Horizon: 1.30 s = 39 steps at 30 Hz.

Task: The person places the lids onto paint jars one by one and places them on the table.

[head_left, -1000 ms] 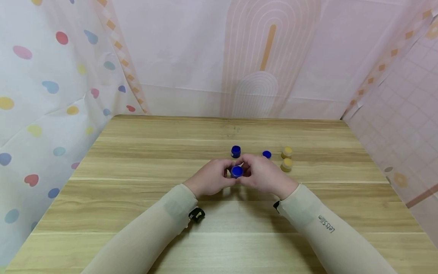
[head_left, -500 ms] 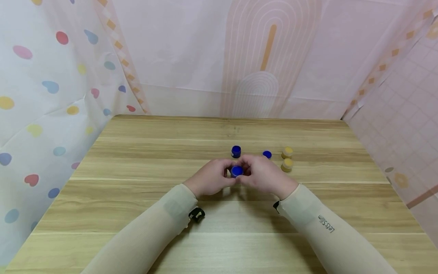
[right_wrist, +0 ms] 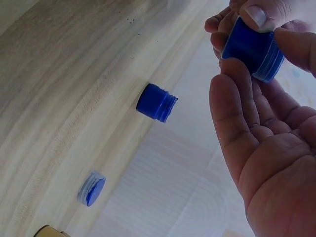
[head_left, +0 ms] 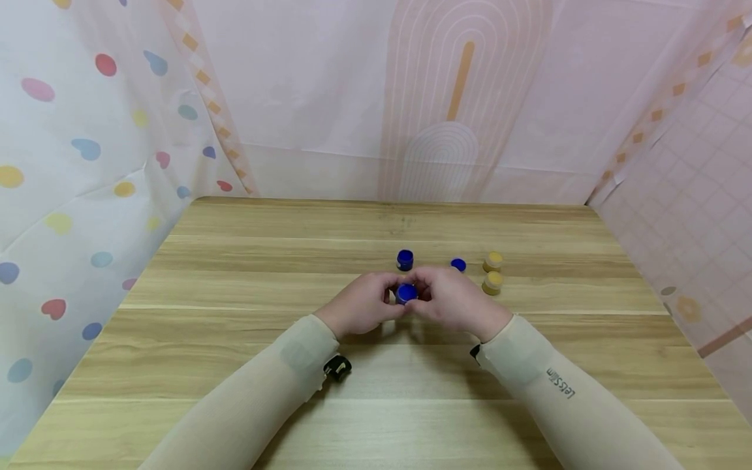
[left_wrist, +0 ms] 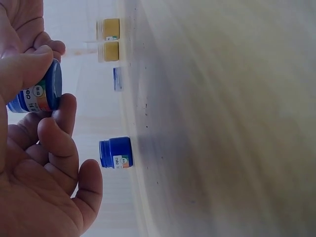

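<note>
A small blue paint jar [head_left: 407, 294] is held off the table between both hands, its blue top facing up in the head view. My left hand [head_left: 365, 304] grips the jar's body from the left; in the left wrist view its thumb lies across the printed label [left_wrist: 37, 94]. From the other side, my right hand [head_left: 455, 301] has thumb and fingers round the ridged lid [right_wrist: 269, 60]. Just beyond the hands stands a second blue paint jar [head_left: 405, 260], uncapped, with its threaded neck [right_wrist: 170, 108] showing. To its right a loose blue lid [head_left: 458, 265] lies on the table.
Two yellow paint jars [head_left: 493, 262] with lids on stand right of the loose lid, one behind the other. The wooden table [head_left: 264, 248] runs back to a patterned cloth backdrop [head_left: 305, 98], with more cloth along both sides.
Both hands stay in the same place around the blue jar, with only tiny shifts of the right fingers. The other jars and the loose lid have not moved.
</note>
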{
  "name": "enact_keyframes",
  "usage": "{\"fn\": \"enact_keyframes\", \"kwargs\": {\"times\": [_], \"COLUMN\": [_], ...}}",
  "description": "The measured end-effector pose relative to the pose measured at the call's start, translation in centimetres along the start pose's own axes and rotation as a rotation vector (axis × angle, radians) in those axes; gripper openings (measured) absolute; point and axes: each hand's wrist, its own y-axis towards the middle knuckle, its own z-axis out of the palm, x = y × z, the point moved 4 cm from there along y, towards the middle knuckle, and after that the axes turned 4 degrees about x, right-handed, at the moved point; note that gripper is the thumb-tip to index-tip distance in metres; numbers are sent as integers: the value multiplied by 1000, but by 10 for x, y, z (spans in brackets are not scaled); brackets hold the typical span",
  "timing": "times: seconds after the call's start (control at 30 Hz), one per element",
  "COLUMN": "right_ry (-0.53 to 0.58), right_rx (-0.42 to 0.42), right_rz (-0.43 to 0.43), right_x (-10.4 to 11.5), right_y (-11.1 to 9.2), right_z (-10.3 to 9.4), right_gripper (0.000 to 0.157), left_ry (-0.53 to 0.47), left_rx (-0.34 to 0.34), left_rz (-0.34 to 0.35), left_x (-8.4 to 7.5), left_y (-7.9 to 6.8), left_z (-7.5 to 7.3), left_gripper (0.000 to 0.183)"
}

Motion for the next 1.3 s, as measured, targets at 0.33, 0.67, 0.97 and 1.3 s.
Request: {"fn": "enact_keyframes", "kwargs": {"times": [0.33,0.67,0.97,1.3], "right_ry": [-10,-43,-74,-84], "right_rx": [-13,-18,-22,-41], "right_rz": [48,73,53,90], "right_x": [-1,-3,1,2], "right_y": [0,1,-2,-1], "right_z": [-1,1,1,2], "right_gripper": [21,17,15,15], "left_ry": [42,97,198,246], "left_rx": [-17,-57,-108,-144], "left_rz": [0,30,40,42], "left_x": [-3,-6,-8,-12], "left_y": [1,1,1,0], "left_z": [1,3,4,4], "left_gripper": [29,19,21,20]}}
